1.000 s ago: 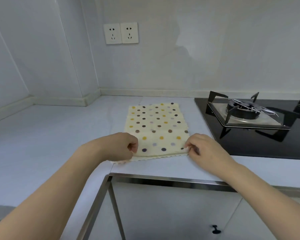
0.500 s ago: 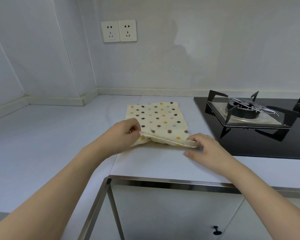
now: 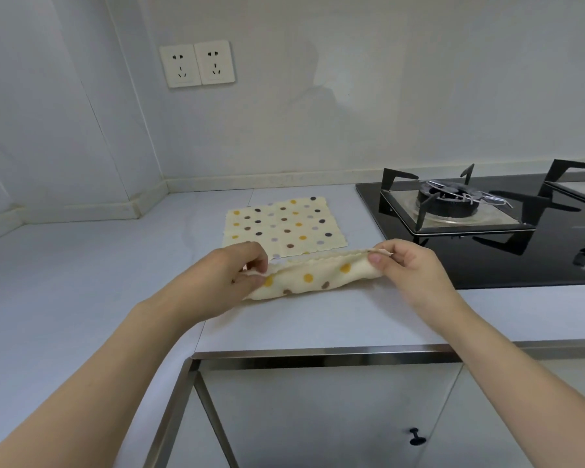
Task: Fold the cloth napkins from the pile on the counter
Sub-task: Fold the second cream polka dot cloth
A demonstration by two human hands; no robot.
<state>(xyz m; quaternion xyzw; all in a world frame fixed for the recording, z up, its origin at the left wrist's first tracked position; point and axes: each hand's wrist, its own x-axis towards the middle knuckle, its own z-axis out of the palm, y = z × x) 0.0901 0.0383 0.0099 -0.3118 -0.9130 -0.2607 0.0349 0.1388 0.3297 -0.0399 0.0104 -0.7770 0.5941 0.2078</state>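
A cream napkin with coloured dots hangs doubled over between my hands, its lower part touching the white counter. My left hand pinches its left corners. My right hand pinches its right corners between thumb and fingers, slightly higher. Behind it lies the pile, a flat napkin of the same dotted pattern spread on the counter; how many lie in it I cannot tell.
A black glass gas hob with metal pan supports sits to the right, close to my right hand. Two wall sockets are on the back wall. The counter's steel front edge runs below, with cabinet doors underneath.
My hands took the near edge of the top napkin, lifted it off the pile and drew it toward me. It now hangs doubled between them in front of the pile.
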